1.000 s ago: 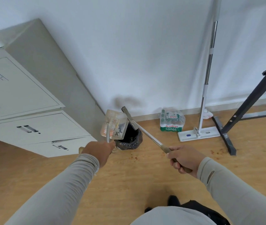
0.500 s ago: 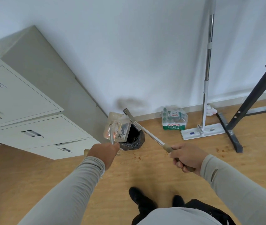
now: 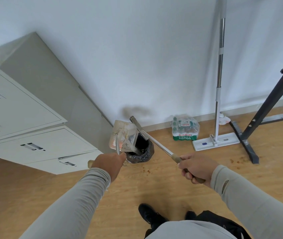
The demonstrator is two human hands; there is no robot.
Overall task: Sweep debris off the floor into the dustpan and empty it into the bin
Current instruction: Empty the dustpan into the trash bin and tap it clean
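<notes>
- Dustpan (image 3: 123, 136), clear plastic, tipped up over the bin (image 3: 141, 152); its lower lip sits at the bin's mouth, dark bits lying inside the pan
- Bin is small, lined with a black bag, standing on the wood floor (image 3: 33, 195) close to the wall, just beside the grey filing cabinet (image 3: 38, 135)
- My left hand (image 3: 108, 163) is wrapped around the dustpan's metal handle, fist closed on it, grip end poking out behind the wrist
- My right hand (image 3: 195, 167) is clenched on the grip of the broom (image 3: 154, 142); the shaft slants up and left, the head reaching over the far side of the bin, touching or nearly touching the pan's edge, I cannot tell which
- Scattered orange-brown crumbs (image 3: 145, 169) on the floor just right of the bin, more near the black stand (image 3: 266, 100)
- Shrink-wrapped pack of water bottles (image 3: 184, 129) against the skirting
- Flat mop (image 3: 217, 83) upright beside it, pad on the floor
- One black shoe (image 3: 148, 213) at the bottom of view
</notes>
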